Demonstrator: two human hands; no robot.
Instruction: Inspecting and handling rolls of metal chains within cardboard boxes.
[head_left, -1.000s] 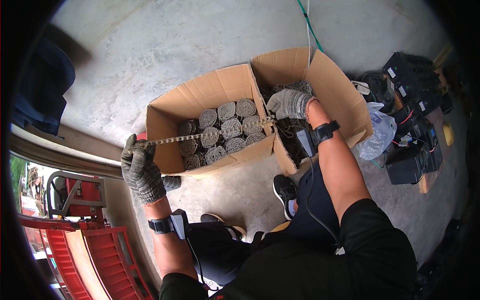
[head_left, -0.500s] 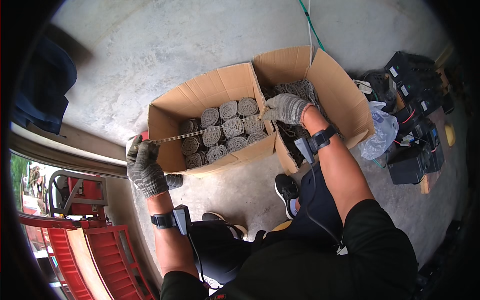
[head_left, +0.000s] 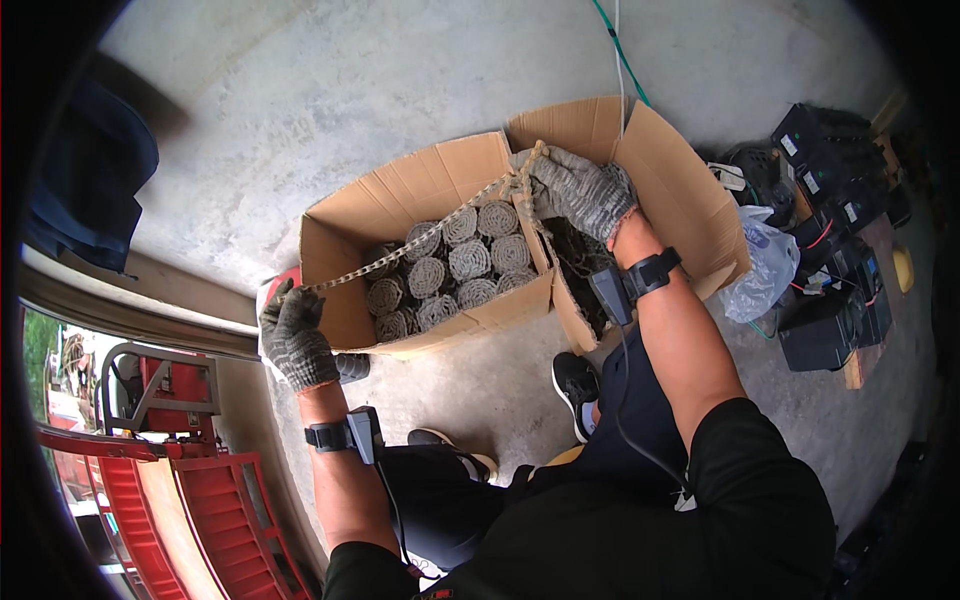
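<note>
A length of metal chain [head_left: 388, 258] stretches diagonally from my gloved left hand [head_left: 298, 335], closed on its left end, to my gloved right hand [head_left: 582, 195], closed on it at the upper right. Beneath it, the left cardboard box [head_left: 400, 170] holds several coiled chain rolls [head_left: 469, 258] in rows. The right cardboard box [head_left: 672, 200], its flaps raised, holds more dark chain [head_left: 575, 270], partly hidden by my right hand and forearm.
Stacked black batteries [head_left: 820, 330] and a plastic bag [head_left: 765, 265] lie at the right. Cables run along the concrete floor [head_left: 480, 380] above the boxes. Red machinery [head_left: 210, 510] is at the lower left beyond an edge. My feet are below the boxes.
My right hand has risen toward the back of the boxes, so the chain now slants up more steeply to the right. My left hand has shifted slightly right.
</note>
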